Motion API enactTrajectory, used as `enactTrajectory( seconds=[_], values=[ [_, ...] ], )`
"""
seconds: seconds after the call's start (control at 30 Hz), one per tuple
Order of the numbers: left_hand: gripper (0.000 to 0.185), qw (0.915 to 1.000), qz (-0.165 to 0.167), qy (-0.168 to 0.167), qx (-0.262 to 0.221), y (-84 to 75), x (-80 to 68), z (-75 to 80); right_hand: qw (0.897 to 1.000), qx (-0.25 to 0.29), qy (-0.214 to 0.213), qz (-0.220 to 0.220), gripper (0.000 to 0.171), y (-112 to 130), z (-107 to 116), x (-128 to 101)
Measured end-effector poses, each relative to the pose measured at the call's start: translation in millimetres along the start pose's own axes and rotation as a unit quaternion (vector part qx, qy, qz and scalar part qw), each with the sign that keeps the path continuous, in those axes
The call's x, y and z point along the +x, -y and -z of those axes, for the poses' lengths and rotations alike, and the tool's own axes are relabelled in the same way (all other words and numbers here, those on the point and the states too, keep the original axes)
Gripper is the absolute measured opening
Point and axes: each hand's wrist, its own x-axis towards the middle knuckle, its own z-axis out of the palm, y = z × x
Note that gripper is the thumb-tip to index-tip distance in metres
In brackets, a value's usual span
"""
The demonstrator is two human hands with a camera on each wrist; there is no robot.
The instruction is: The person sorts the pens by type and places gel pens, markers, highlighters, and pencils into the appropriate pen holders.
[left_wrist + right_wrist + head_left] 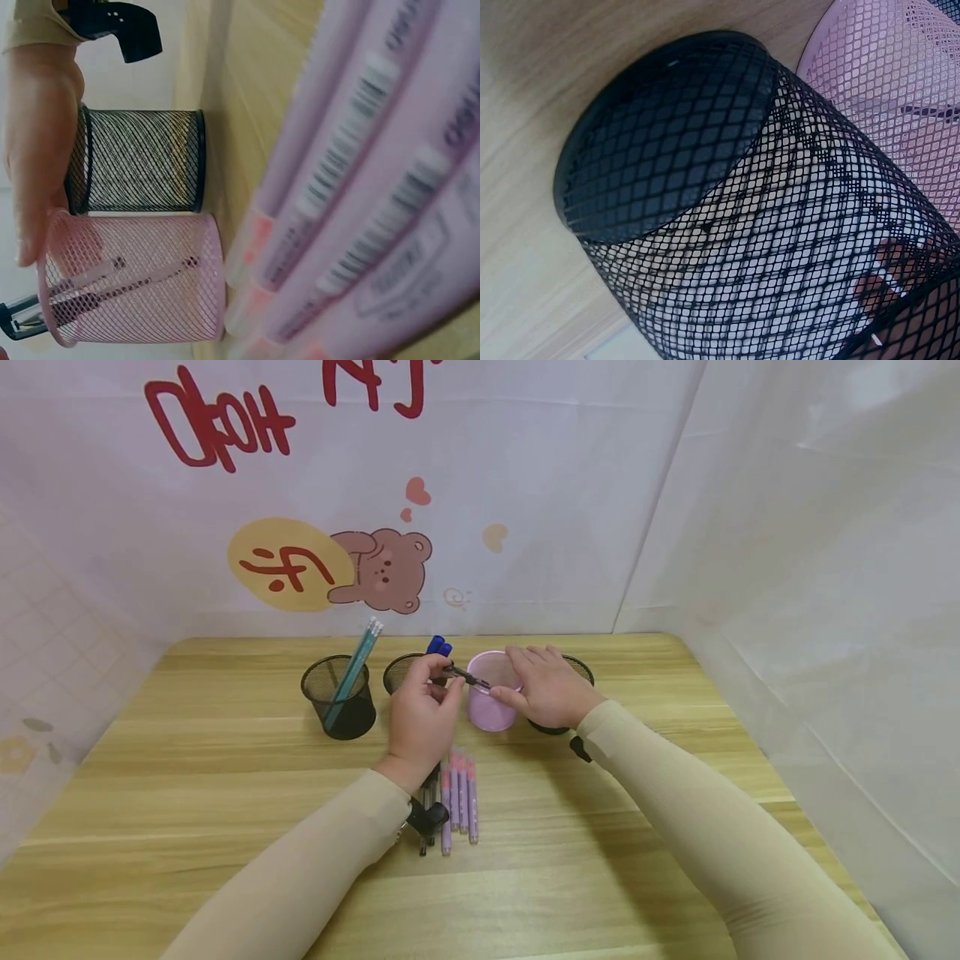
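Observation:
My left hand [422,718] pinches dark-ended, clear-barrelled pens [472,677] over the mouth of a pink mesh pen cup [492,717]. Through the mesh in the left wrist view, two pen barrels [142,280] slant into the cup, their dark ends outside the rim. My right hand [551,687] holds the pink cup at its rim, the thumb at the near side and the fingers across the far side. Partly behind that hand stands a black mesh cup [727,187], right beside the pink one. Under my left wrist lie more clear pens [428,793] on the table.
Several purple highlighters [462,802] lie in front of the pink cup. To the left stand a black mesh cup [354,717] with green pencils [360,660] and another black cup [397,672] with blue-capped markers [438,645]. A white printed curtain [540,527] hangs behind the wooden table [225,793].

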Motion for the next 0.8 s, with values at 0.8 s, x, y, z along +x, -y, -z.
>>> enactTrajectory(
  seconds=[0.8],
  values=[
    [0.029, 0.9967, 0.044, 0.067, 0.006, 12.1, -6.1, 11.6, 1.000, -0.002, 0.001, -0.003, 0.086, 1.1, -0.8, 0.4]
  ],
)
